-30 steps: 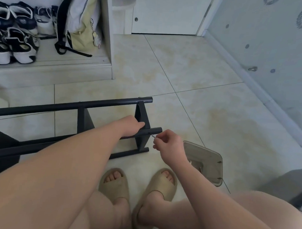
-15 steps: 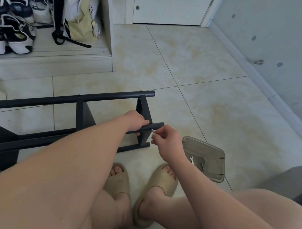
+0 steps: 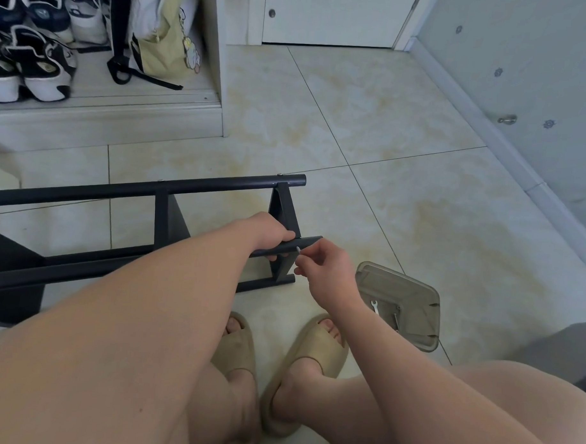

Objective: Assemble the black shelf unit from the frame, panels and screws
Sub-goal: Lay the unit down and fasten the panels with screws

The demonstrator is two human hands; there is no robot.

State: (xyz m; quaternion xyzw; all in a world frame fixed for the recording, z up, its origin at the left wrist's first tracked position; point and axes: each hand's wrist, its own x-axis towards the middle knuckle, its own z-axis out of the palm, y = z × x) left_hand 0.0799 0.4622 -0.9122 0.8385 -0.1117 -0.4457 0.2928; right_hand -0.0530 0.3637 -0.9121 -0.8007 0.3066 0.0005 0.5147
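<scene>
Tiled floor (image 3: 387, 142): black frame (image 3: 153, 190) on its side, long axis left-right, tube ends pointing right. Left hand (image 3: 268, 231) grips near tube; right hand (image 3: 326, 269) pinches small silver screw (image 3: 297, 249) against it.

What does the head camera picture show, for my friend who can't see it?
A person's left hand grips a tube of the black shelf frame on the tiled floor, while the right hand pinches a small silver piece, likely a screw, near the tube's end. A clear tray with a wrench lies beside sandalled feet.
</scene>
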